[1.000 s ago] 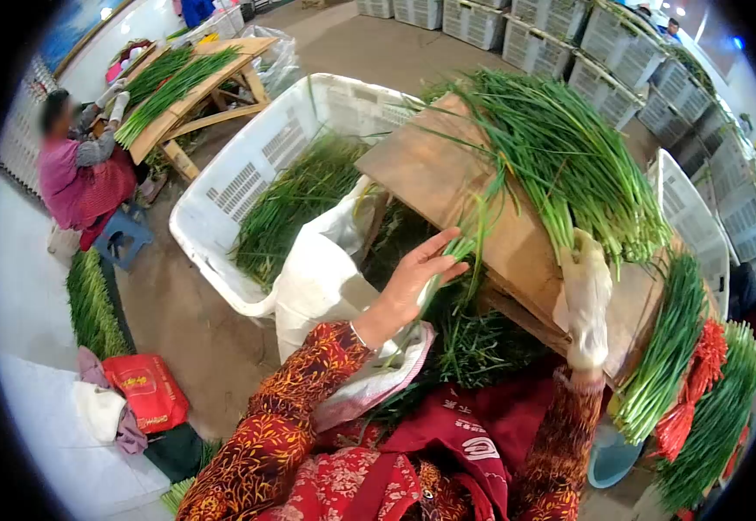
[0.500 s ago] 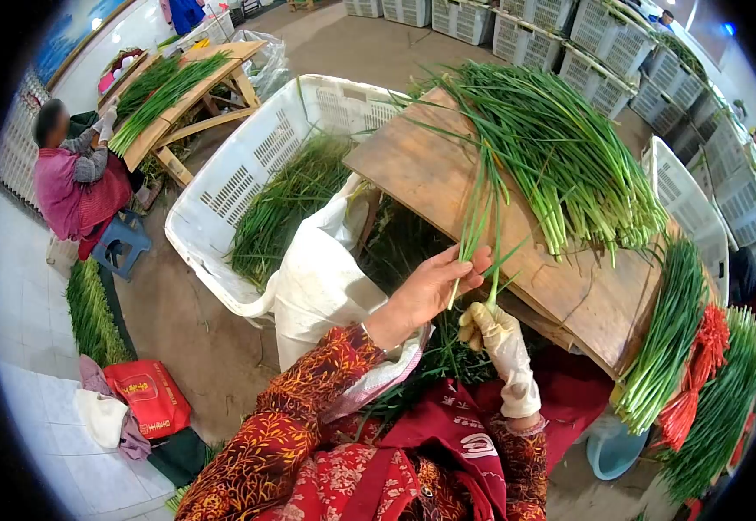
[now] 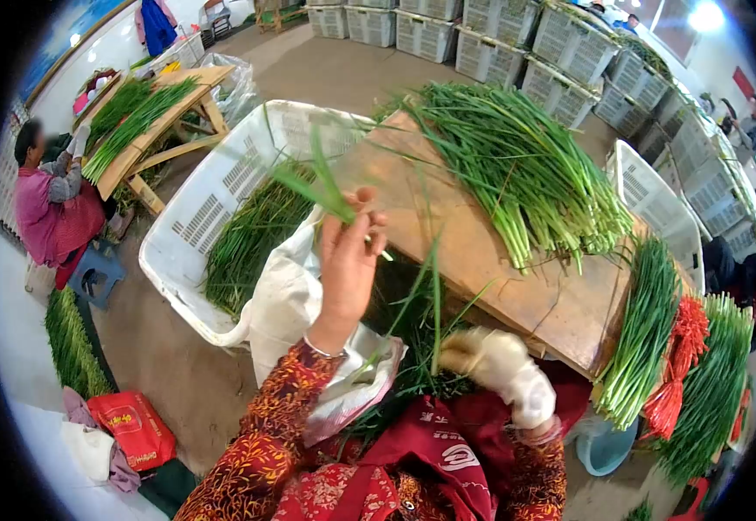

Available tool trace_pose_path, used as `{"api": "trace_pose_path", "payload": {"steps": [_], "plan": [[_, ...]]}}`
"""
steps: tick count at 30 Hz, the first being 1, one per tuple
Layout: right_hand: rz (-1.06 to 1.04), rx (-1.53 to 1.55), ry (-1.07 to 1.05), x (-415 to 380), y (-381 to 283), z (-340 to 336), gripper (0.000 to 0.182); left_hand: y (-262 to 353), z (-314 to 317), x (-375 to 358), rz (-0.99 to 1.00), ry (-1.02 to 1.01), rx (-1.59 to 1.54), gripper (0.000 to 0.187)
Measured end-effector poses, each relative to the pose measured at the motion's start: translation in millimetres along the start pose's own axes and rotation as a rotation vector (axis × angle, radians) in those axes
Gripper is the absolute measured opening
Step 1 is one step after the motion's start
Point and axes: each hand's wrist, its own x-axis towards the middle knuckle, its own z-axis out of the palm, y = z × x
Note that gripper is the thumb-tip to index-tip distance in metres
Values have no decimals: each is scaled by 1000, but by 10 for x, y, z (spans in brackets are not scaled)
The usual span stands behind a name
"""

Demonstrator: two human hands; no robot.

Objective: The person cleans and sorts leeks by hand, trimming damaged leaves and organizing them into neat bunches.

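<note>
My bare left hand [image 3: 349, 260] is raised over the white sack [image 3: 278, 300], left of the wooden board [image 3: 504, 286]. Its fingers are closed on a few chive leaves [image 3: 322, 187], which are blurred and point up and left. My right hand [image 3: 486, 360], in a pale glove, hovers close to the near edge of the board; motion smears its fingers. Thin loose leaves [image 3: 434, 313] hang between both hands, some reaching the gloved fingertips. On the board lies a large heap of chives [image 3: 517, 165], pale stem ends toward me.
A white crate [image 3: 191, 234] of green leaves stands left of the board. Chive bundles [image 3: 643, 326] and red ties [image 3: 682, 356] are at the right, above a blue bucket [image 3: 605, 447]. Another person [image 3: 57, 204] sits at a table at left. Stacked crates [image 3: 491, 56] line the back.
My left hand has moved up and left with leaves, away from my right hand. The gloved hand has turned and dropped slightly. The whole view has shifted a little.
</note>
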Motion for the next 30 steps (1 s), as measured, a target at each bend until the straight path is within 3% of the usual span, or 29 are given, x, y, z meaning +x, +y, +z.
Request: {"api": "trace_pose_path", "payload": {"steps": [1, 3, 4, 5, 7, 10, 12, 13, 15, 19, 21, 23, 27, 29, 30], "plan": [[-99, 63, 321, 29, 104, -136, 25, 32, 2, 32, -29, 8, -53, 20], [84, 24, 741, 214, 215, -404, 28, -100, -71, 46, -330, 173, -149, 19], [167, -207, 755, 336, 251, -551, 30, -212, -85, 16, -445, 142, -188, 21], [250, -437, 763, 426, 297, -656, 31, -332, -114, -31, -576, 116, -243, 22], [315, -515, 650, 608, 675, -585, 33, -479, -40, -162, -682, 96, -218, 23], [183, -459, 635, 566, 691, -499, 30, -592, 3, -316, -781, 25, -136, 23], [379, 302, 426, 440, 340, -486, 26, -624, -2, -401, -800, 1, -42, 26], [379, 312, 408, 394, 274, -421, 26, -640, 8, -428, -810, -3, 17, 27], [404, 955, 214, 278, 189, -267, 25, -672, -8, -449, -829, -5, 65, 32], [291, 957, 217, 228, 237, -67, 26, -674, 50, -430, -799, -39, 113, 37], [395, 923, 323, 145, 256, -193, 31, -671, 19, -394, -811, -82, 83, 33], [373, 700, 616, 134, 469, -246, 30, -706, -66, -385, -772, -82, 52, 30], [516, 712, 662, 24, 785, -487, 22, -654, -136, -388, -703, -32, 2, 28], [303, -439, 867, 10, 984, -407, 23, -625, -120, -399, -709, -8, 30, 28], [438, -406, 857, -12, 658, -496, 19, -611, -132, -400, -724, -1, 37, 27]]}}
